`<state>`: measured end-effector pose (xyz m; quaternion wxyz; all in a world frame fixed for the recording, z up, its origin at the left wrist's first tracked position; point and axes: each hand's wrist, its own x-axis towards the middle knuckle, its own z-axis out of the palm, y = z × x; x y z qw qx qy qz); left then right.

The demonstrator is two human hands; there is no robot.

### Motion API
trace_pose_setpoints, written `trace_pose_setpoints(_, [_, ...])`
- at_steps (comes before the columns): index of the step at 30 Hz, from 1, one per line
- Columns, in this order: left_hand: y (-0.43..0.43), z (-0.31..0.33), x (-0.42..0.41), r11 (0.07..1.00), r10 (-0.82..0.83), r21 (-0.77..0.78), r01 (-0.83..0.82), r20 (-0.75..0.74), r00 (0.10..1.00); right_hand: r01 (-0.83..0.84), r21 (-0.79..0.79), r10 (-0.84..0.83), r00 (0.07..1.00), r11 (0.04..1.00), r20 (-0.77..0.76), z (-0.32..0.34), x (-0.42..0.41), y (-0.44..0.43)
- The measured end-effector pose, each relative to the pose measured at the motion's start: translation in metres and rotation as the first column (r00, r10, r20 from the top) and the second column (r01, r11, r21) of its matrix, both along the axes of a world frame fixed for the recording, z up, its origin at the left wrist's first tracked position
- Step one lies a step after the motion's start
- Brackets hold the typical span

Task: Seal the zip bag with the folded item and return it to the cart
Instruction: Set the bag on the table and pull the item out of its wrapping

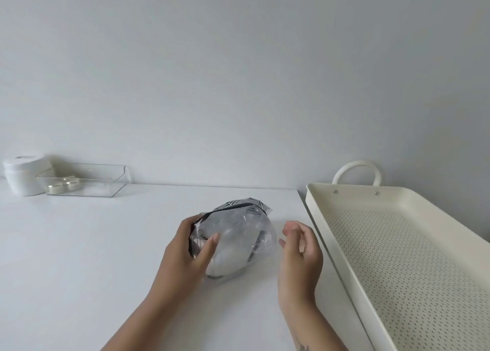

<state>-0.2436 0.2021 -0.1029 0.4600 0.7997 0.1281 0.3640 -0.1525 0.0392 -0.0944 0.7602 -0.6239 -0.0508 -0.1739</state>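
**Zip bag held on table, cart tray waiting at right**

Seen from above: a white table [79, 244], with a clear zip bag [236, 242] lying near its centre, bulging around a pale folded item [225, 258]. Patterned zip end turned toward the far side; whether fully sealed could not be told. Left hand [185, 250] curled around the bag's left side, thumb pressed on top, gripping it. Right hand [299, 247] just beside the bag's right edge, fingers loosely half-curled, holding nothing, not touching. At right, alongside the table edge, a cream perforated cart tray [344, 234] with a looped handle [356, 170]. Far left, a white jar [23, 175] and a clear box [87, 181], well apart.

Likely risks: trapped air puffing the bag, so the zip might pop or close only partway; slippery plastic sliding under a one-handed grip during the lift to the cart.
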Motion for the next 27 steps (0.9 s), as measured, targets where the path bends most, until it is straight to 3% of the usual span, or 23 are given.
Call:
trace_pose_setpoints(14, [0.015, -0.004, 0.008, 0.998, 0.014, -0.065, -0.016, -0.022, 1.0, -0.351, -0.195, 0.338, 0.936, 0.916, -0.095, -0.005, 0.015, 0.005])
trace_pose_setpoints(18, [0.014, -0.003, 0.006, 0.99, -0.023, -0.137, 0.022, -0.008, 1.0, -0.519, -0.217, 0.496, 0.855, 0.827, -0.152, -0.006, 0.018, 0.004])
trace_pose_setpoints(24, [0.022, 0.001, 0.005, 0.92, -0.114, -0.38, 0.093, -0.032, 0.993, -0.728, -0.129, 0.702, 0.684, 0.673, -0.198, -0.006, 0.022, -0.001])
trace_pose_setpoints(27, [0.025, 0.001, 0.005, 0.925, -0.076, -0.376, 0.05, -0.054, 0.996, -0.731, -0.149, 0.711, 0.682, 0.666, -0.171, -0.008, 0.022, 0.0])
